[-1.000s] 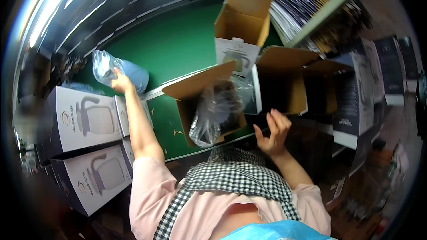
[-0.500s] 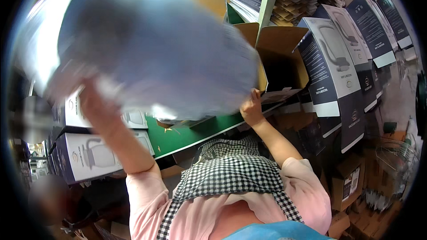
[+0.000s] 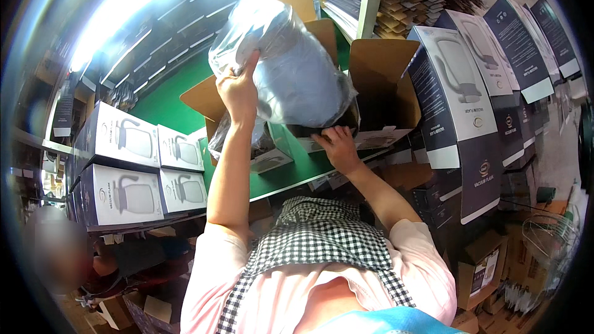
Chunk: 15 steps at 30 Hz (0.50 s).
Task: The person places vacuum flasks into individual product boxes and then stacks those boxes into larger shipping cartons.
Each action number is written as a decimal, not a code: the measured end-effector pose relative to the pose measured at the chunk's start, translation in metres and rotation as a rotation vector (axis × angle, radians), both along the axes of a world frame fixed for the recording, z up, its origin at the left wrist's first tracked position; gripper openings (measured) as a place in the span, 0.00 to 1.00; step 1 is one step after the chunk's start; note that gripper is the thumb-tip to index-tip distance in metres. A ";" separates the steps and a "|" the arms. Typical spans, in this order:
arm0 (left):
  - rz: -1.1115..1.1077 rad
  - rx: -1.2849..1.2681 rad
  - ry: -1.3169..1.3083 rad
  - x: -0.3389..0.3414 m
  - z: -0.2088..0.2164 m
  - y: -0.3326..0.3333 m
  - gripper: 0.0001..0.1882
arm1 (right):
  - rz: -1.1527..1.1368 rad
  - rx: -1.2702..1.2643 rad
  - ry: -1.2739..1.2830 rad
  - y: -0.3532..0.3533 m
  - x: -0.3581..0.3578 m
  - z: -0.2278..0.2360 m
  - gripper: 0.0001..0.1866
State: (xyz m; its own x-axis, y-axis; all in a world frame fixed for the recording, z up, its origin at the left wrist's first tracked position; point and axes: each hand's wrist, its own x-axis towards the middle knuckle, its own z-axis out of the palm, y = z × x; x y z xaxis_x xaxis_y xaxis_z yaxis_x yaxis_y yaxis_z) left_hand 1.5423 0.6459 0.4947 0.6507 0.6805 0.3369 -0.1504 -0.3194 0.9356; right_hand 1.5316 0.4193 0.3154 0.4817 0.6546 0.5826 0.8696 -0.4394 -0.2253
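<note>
My left hand (image 3: 239,93) grips a pale vacuum flask (image 3: 300,74) wrapped in a clear plastic bag, its fingers and thumb around the handle side. The flask tilts, with its lower right end at the mouth of an open carton (image 3: 307,143). At that carton's near rim is my right hand (image 3: 340,150), fingers closed on the edge; the flask hides much of the carton. Left of it, another open carton (image 3: 271,161) has clear plastic showing inside. To the right stands a third open carton (image 3: 377,140) with raised brown flaps and a dark interior.
Closed white and dark flask boxes (image 3: 127,142) are stacked at the left of the green table (image 3: 179,89). Several flat-sided printed cartons (image 3: 455,86) line the right. Folded cardboard (image 3: 411,0) is piled behind a pale post (image 3: 371,0). A person (image 3: 124,260) is at lower left.
The bagged flask has come down from the upper left to the carton's mouth and moved right. My left hand has moved right with it. My right hand has shifted slightly left along the cartons.
</note>
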 end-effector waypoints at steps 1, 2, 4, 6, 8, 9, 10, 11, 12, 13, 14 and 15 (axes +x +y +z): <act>-0.008 0.019 0.045 0.000 0.001 0.001 0.14 | 0.002 -0.004 0.002 0.001 0.001 -0.001 0.18; 0.028 0.174 -0.010 0.002 -0.009 -0.002 0.13 | 0.011 0.007 0.001 0.004 0.002 0.000 0.18; 0.025 0.389 -0.048 0.006 -0.035 -0.029 0.12 | 0.019 0.015 -0.004 0.009 0.005 0.002 0.18; 0.011 0.392 0.078 0.002 -0.067 -0.059 0.07 | 0.047 0.064 -0.046 0.009 0.003 -0.001 0.18; -0.082 0.556 0.113 -0.005 -0.109 -0.063 0.07 | 0.054 0.045 -0.042 0.002 0.001 -0.004 0.18; -0.189 0.759 0.320 -0.007 -0.118 -0.060 0.08 | 0.043 0.033 -0.035 0.002 0.001 -0.004 0.17; -0.057 0.994 0.243 -0.009 -0.128 -0.060 0.08 | 0.053 0.037 -0.042 0.008 0.002 -0.003 0.17; 0.069 1.219 0.172 -0.016 -0.128 -0.063 0.07 | 0.049 0.085 0.126 0.012 -0.002 0.000 0.17; -0.126 1.435 0.230 -0.037 -0.107 -0.060 0.08 | 0.042 0.123 0.297 0.011 -0.008 0.005 0.16; -0.452 1.395 0.327 -0.050 -0.056 -0.045 0.09 | 0.054 0.121 0.291 0.011 -0.011 0.016 0.16; -0.771 1.278 0.458 -0.062 -0.009 -0.031 0.10 | 0.047 0.094 0.203 0.010 -0.014 0.028 0.16; -1.180 0.839 0.612 -0.067 0.043 -0.012 0.11 | 0.042 0.071 0.125 0.010 -0.017 0.042 0.17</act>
State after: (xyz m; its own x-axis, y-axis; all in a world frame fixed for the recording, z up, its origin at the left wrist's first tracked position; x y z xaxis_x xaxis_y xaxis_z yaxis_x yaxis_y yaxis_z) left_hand 1.4748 0.6334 0.5372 0.8331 -0.5293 -0.1605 -0.3601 -0.7393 0.5689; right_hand 1.5143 0.4295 0.3575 0.5261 0.6350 0.5657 0.8503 -0.3821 -0.3619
